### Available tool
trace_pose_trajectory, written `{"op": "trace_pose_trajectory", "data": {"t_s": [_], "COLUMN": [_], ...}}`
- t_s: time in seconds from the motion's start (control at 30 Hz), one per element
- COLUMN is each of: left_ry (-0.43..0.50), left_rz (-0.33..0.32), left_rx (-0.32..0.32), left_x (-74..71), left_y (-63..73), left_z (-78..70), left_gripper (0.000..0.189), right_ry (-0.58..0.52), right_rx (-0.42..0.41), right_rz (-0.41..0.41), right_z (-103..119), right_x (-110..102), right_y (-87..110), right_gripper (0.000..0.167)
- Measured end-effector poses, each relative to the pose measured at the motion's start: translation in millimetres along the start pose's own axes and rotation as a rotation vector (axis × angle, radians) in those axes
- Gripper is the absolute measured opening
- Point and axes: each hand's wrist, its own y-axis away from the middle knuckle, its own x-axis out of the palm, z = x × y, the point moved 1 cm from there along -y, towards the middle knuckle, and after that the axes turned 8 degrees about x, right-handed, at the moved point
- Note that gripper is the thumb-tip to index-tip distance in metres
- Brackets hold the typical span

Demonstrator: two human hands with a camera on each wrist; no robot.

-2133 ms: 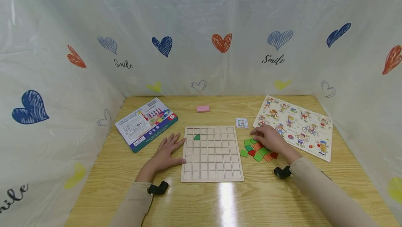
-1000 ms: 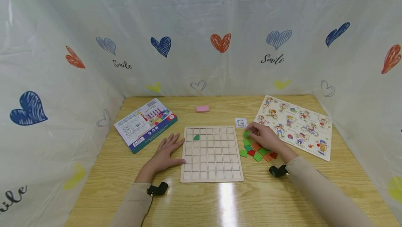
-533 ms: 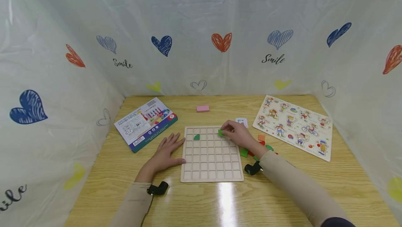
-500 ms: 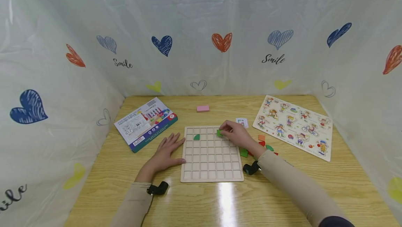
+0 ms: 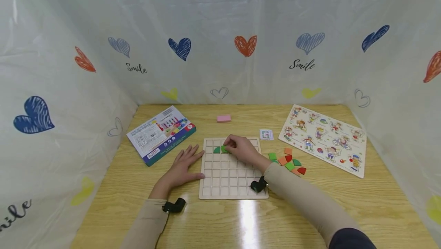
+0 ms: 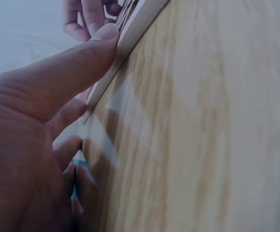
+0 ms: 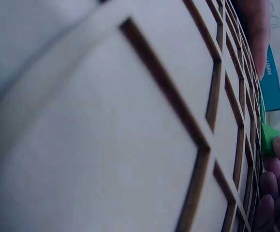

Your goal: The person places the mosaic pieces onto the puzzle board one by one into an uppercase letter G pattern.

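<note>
Over the far left part of the wooden grid board [image 5: 224, 182], the right hand [image 5: 242, 148] pinches a light green tile [image 5: 223, 148] between thumb and fingertips, its other fingers curled in. The tile is at the third square from the board's left edge in the second row from its far edge; the right wrist view shows it tilted, and whether it touches the board I cannot tell. Just to its left, a dark green quarter circle [image 5: 216, 150] lies in the second square of that row.

At the board's left edge, the left hand [image 5: 180, 168] rests with fingers spread and extended, gripping nothing, its thumb touching the rim.

To the right of the board lies a loose pile of green, orange and red pieces [image 5: 288, 161]. Beyond the board's far right corner is a small printed card [image 5: 266, 134], with a picture puzzle [image 5: 324, 140] farther right. Past the far edge sits a pink block [image 5: 224, 118]; a box [image 5: 161, 136] lies beyond the far left corner.
</note>
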Motion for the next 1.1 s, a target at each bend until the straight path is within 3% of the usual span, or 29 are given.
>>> {"op": "trace_pose_trajectory", "data": {"t_s": [0.4,0.73,0.9,1.1], "left_ry": [-0.024,-0.002,-0.001,0.002], "left_rz": [0.001,-0.004,-0.011,-0.011], "left_rx": [0.004,0.013,0.014,0.016], "left_x": [-1.3,-0.8,-0.6,-0.5], "left_y": [-0.6,-0.2,0.6,0.7], "left_z": [-1.9,-4.0,-3.7,-3.6], "left_gripper": [0.088,0.088,0.089,0.089], "right_ry": [0.113,0.046,-0.007,0.005], "right_rx": [-0.019,-0.036,-0.067,-0.052], "right_rz": [0.082,0.105,0.078,0.023], "right_z": [2,-1,-12,-31], "right_x": [-5,-11,-21,-45], "right_y": [0.2,8.4,16.4,32.0], "right_gripper": [0.020,0.023,0.021,0.020]}}
